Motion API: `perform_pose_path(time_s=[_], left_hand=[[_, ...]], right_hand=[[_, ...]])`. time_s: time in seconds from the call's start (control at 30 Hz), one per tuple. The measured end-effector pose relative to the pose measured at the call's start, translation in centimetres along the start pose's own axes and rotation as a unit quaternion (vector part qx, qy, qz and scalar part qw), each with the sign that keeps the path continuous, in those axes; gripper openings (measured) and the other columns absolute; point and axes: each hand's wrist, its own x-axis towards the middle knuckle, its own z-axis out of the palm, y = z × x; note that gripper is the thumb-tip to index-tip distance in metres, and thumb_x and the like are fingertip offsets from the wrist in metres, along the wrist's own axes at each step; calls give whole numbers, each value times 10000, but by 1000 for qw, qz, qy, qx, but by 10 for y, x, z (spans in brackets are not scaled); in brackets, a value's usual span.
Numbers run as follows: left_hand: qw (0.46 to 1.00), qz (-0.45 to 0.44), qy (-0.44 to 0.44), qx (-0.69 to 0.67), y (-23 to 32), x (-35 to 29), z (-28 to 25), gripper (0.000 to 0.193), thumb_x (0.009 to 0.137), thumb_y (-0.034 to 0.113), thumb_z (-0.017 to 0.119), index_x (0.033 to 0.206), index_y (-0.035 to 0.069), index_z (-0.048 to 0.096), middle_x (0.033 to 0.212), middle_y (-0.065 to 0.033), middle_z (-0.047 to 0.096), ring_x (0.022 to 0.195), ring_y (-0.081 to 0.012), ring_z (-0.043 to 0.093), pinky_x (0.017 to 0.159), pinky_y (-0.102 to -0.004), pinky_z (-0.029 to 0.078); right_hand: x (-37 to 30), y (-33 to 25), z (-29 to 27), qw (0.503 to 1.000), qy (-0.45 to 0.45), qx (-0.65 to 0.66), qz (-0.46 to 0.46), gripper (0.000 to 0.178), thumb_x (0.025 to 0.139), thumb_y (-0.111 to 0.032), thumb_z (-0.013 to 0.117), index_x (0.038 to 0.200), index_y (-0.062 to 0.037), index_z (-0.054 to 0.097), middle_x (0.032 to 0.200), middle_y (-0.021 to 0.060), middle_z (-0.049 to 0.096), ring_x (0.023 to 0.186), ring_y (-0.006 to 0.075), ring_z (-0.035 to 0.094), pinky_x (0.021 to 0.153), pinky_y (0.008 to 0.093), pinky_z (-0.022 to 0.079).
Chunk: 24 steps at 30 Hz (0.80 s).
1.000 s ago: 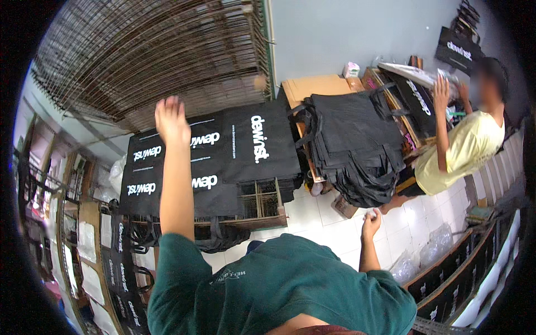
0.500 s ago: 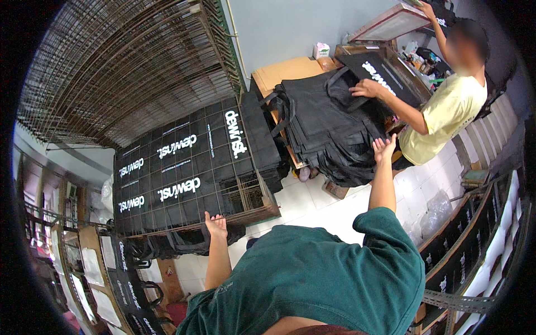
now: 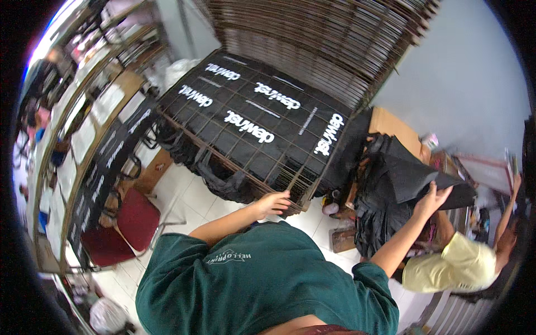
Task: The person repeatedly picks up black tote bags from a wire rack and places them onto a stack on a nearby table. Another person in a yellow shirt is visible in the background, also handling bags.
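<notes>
My right hand [image 3: 431, 202] is closed on the edge of a flat black fabric bag [image 3: 416, 170], lifted over a pile of black bags [image 3: 377, 206]. My left hand [image 3: 272, 204] is beside the near corner of a wire drying rack [image 3: 262, 181], its fingers stretched out with nothing seen in them. Under the rack's wire grid lie black bags with white print [image 3: 251, 114]. More black fabric hangs from the rack's near side.
A co-worker in a yellow shirt [image 3: 446, 265] stands at the right, one arm on a framed screen [image 3: 486, 173]. Raised wire grids [image 3: 312, 50] stack behind the rack. Dark red chairs [image 3: 139, 215] and shelves with printed black bags [image 3: 100, 167] are on the left.
My view has swung to the right. The empty right hand has taken hold of a black bag. My left hand is nearer the rack's corner.
</notes>
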Motion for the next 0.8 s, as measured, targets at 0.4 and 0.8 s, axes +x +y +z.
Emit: perform_pose_path(time_s=[0.4, 0.8], left_hand=[[895, 108, -383, -199, 36, -80, -55, 1474, 336, 969, 121, 1362, -85, 202, 1424, -194, 253, 1300, -286, 297, 1082, -378, 211], [769, 352, -81, -528, 68, -168, -291, 1051, 579, 876, 388, 1305, 116, 389, 1299, -180, 415, 1169, -391, 420, 968, -584, 312]], right_hand=[[-67, -182, 364, 824, -544, 111, -111, 639, 659, 86, 480, 1292, 64, 397, 1328, 140, 432, 1260, 203, 367, 1060, 299, 240], [-282, -218, 743, 692, -656, 295, 57, 650, 669, 44, 557, 1296, 67, 388, 1246, 168, 496, 1025, 183, 530, 869, 266, 421]])
